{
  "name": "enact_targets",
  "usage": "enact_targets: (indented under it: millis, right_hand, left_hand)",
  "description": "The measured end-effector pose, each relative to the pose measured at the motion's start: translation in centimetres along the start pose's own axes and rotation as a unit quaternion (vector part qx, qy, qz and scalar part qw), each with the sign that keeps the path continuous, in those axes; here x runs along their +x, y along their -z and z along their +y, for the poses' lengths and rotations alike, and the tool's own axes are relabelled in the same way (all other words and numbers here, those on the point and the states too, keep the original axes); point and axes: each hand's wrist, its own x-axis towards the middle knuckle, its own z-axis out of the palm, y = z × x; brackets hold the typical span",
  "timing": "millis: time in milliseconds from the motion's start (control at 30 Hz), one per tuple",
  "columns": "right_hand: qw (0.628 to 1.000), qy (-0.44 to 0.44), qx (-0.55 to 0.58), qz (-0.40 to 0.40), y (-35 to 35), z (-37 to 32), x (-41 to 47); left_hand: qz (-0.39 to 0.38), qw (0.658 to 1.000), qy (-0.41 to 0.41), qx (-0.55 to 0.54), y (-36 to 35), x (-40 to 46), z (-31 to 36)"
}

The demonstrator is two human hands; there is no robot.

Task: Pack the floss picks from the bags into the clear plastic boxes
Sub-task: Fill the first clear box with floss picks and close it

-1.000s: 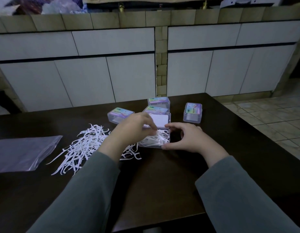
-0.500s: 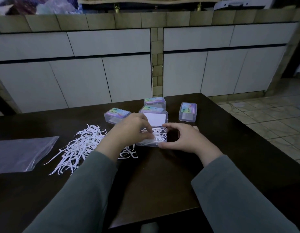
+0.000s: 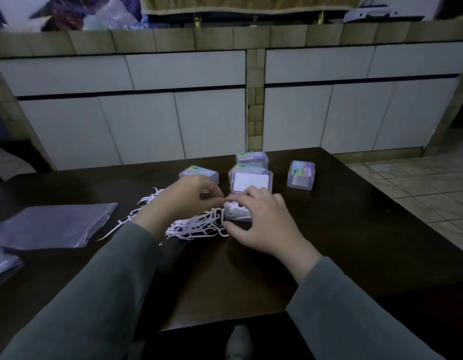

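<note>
While our right hand (image 3: pixel 264 224) curls over the open clear box (image 3: pixel 238 213), thumb at its near corner and fingers draped over its top, our left hand (image 3: pixel 188 201) sits just left of it with fingertips bunched together at the box's left edge; whether they pinch a floss pick there we cannot tell. We see white picks already inside the box, and its lid (image 3: pixel 251 181) stands raised just beyond our right fingers. Loose floss picks (image 3: pixel 196 226) lie heaped on the dark bench (image 3: pixel 355 229) beneath and to the left of our left hand, the heap touching the box's left side. Farther left of that hand lies a flattened plastic bag (image 3: pixel 53 226). Beyond both hands stand closed boxes with coloured labels: one (image 3: pixel 199 174) just past our left hand, two (image 3: pixel 251 162) behind the raised lid, and another (image 3: pixel 301 174) beyond and to the right of our right hand.
</note>
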Motion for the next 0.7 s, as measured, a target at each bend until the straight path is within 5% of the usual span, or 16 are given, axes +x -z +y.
enact_targets:
  millis: [400,700]
  right_hand:
    - [0.994,0.004,-0.072,-0.078,-6.1,-7.2,9.3]
    - [0.969,-0.083,-0.157,-0.172,-9.3,-9.4,15.1]
  left_hand:
    - [-0.047,0.966,0.238,0.084,3.2,-6.4,-10.7]
    - [-0.12,0.938,0.31,0.099,3.9,-7.3,-12.8]
